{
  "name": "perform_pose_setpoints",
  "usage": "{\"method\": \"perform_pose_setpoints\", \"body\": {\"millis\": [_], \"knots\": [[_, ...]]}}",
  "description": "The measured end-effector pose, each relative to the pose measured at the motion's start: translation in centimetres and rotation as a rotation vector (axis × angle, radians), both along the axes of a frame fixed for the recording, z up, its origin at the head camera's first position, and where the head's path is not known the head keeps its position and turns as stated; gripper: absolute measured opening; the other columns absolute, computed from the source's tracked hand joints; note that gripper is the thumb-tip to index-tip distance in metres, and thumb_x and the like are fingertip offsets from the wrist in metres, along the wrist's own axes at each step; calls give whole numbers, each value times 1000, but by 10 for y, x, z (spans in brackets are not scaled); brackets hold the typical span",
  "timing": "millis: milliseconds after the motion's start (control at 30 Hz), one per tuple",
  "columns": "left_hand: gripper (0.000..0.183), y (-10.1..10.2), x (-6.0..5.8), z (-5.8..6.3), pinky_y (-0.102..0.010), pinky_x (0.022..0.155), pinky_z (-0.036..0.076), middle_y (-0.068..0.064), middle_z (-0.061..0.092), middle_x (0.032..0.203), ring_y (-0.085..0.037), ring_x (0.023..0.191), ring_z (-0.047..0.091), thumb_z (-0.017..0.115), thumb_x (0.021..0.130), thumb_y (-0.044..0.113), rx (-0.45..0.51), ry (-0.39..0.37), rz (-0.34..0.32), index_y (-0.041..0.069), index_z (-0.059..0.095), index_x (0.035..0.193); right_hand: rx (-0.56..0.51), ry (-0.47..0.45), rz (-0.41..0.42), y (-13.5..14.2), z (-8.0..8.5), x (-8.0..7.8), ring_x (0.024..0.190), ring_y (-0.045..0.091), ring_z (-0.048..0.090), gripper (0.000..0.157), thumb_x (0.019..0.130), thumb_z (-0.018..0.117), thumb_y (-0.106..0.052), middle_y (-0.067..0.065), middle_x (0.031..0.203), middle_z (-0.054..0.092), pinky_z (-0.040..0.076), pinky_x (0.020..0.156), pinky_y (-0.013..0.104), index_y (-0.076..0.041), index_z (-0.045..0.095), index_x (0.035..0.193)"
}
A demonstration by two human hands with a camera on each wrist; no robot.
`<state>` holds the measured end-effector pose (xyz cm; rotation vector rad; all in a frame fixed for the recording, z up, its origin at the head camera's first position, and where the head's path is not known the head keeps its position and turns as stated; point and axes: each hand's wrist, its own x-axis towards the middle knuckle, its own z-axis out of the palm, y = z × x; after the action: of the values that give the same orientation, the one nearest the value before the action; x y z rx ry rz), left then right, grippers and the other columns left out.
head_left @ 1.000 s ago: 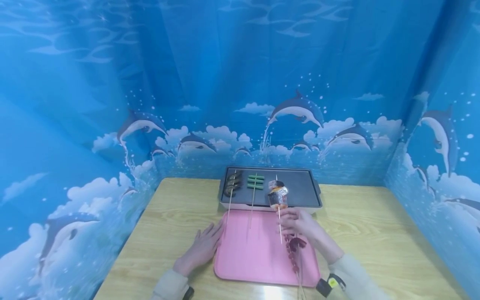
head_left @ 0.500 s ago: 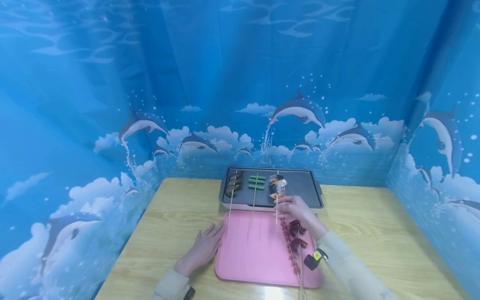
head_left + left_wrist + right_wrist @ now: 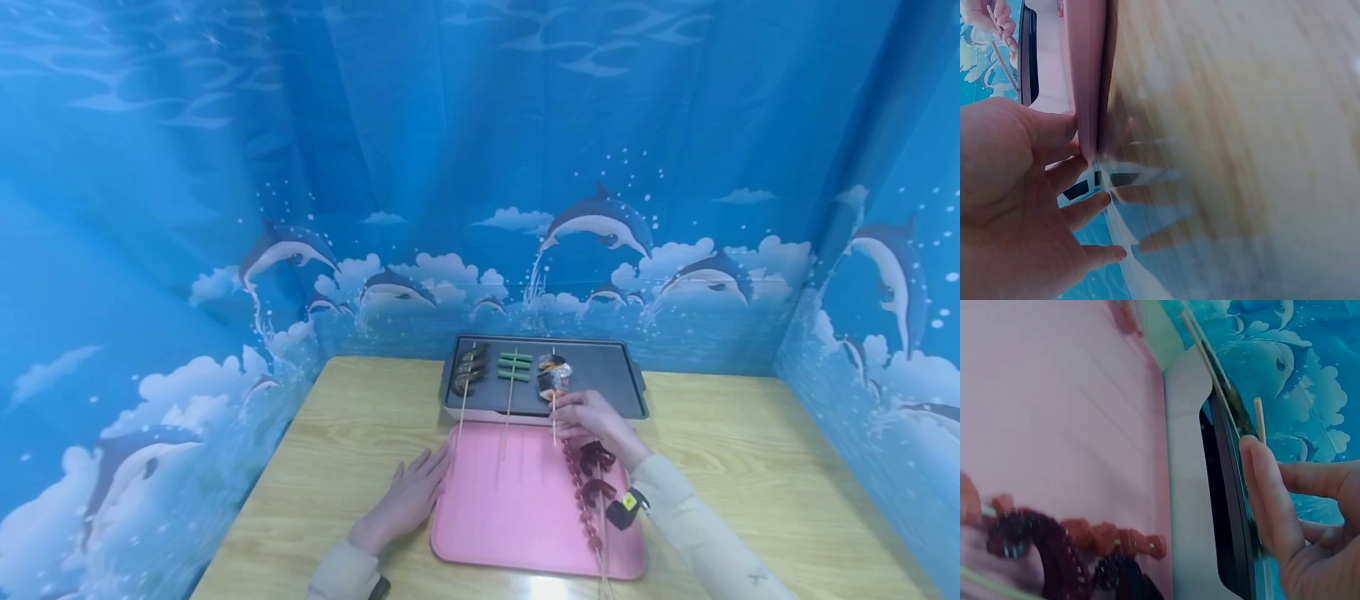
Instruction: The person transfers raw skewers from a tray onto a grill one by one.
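My right hand (image 3: 596, 423) pinches the stick of a skewer threaded with chunky dark, silvery and orange pieces (image 3: 553, 383). Those pieces lie on or just over the dark griddle (image 3: 600, 379); contact is hard to tell. In the right wrist view, the bare stick end (image 3: 1259, 419) pokes out past my fingers. My left hand (image 3: 408, 497) rests at the left edge of the pink tray (image 3: 510, 517), fingers spread and fairly straight. The left wrist view has its thumb against the tray rim (image 3: 1085, 75).
On the griddle's left lie a shrimp skewer (image 3: 469, 371) and a green vegetable skewer (image 3: 514, 367), sticks reaching over the tray. A skewer of small red pieces (image 3: 582, 504) and one of dark red curled tentacles (image 3: 597, 492) lie at the tray's right. A dolphin-print curtain (image 3: 480, 208) surrounds the table.
My right hand has moved forward and slightly left with the skewer, bringing its pieces farther onto the griddle, then lower. The left hand has stayed put at the tray.
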<state>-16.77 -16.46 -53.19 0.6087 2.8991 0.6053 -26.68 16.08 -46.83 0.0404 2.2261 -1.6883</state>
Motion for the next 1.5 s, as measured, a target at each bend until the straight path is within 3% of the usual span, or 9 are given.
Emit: {"method": "perform_pose_setpoints", "body": {"millis": [233,400,533,800,1000,1133,1333,1500], "knots": [[50,-1,1,1,-77,113,18,-16,30,164,-47,148,28,42,109,19,14,-9,6,1,37,155,239,91,-50,-3,-2,2,61,20,72,30,89,71,-4,17,91,74,64,67,44,9,67,116],[50,-1,0,0,-77,113,18,-15,29,164,-46,148,28,42,109,20,11,-7,4,2,36,155,411,216,-76,-7,-4,3,55,17,69,25,84,79,-7,11,83,75,62,57,34,3,72,106],[50,-2,0,0,-77,113,18,-15,29,164,-46,148,27,41,109,19,24,-15,5,3,36,156,496,262,-73,-8,-3,4,53,16,68,25,86,80,-12,7,80,73,59,53,29,0,72,107],[50,0,0,1,-76,114,18,-16,30,164,-46,149,27,41,109,20,10,-27,19,3,36,156,464,388,-120,3,5,16,65,28,72,24,99,67,-22,9,90,75,54,51,29,-5,71,115],[50,1,0,2,-76,114,17,-17,30,164,-46,149,27,43,109,18,22,-29,16,1,36,155,431,462,-129,16,10,35,75,26,72,20,99,67,-20,7,88,75,58,64,31,-4,72,110],[50,0,2,3,-76,114,18,-17,29,164,-46,149,26,43,108,18,19,-31,14,1,36,155,391,432,-106,21,9,53,79,25,73,20,98,66,-16,14,94,74,63,72,38,0,71,109],[49,1,0,5,-76,115,17,-18,29,164,-48,148,26,42,109,16,28,-21,3,0,36,155,345,326,-87,24,2,83,65,21,69,19,97,67,-10,15,94,73,62,58,37,1,69,112],[49,1,1,4,-75,115,17,-18,29,164,-47,148,27,42,109,17,19,-16,8,0,36,155,374,318,-43,28,-9,105,67,21,70,13,94,70,-10,10,87,74,62,60,33,-2,72,104]]}}
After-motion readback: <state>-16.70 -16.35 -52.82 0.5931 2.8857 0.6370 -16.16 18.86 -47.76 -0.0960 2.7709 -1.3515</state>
